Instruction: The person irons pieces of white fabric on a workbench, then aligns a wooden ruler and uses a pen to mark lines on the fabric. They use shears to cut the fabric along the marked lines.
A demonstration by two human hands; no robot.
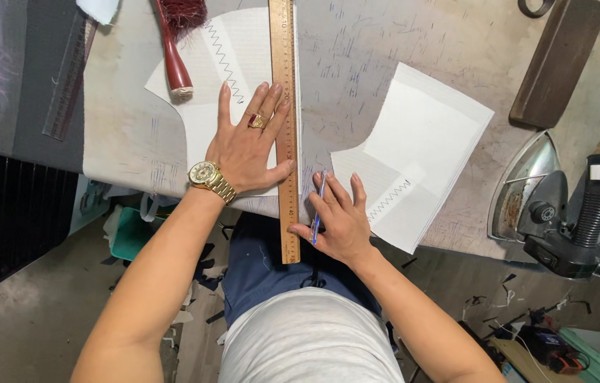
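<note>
A worn, pen-marked tabletop stands over a grey concrete floor littered with scraps. The left hand lies flat, fingers spread, pressing a wooden ruler onto a white pattern piece. The right hand has its grip closed on a blue pen just beside the ruler. A second white piece and a steam iron lie to the right.
</note>
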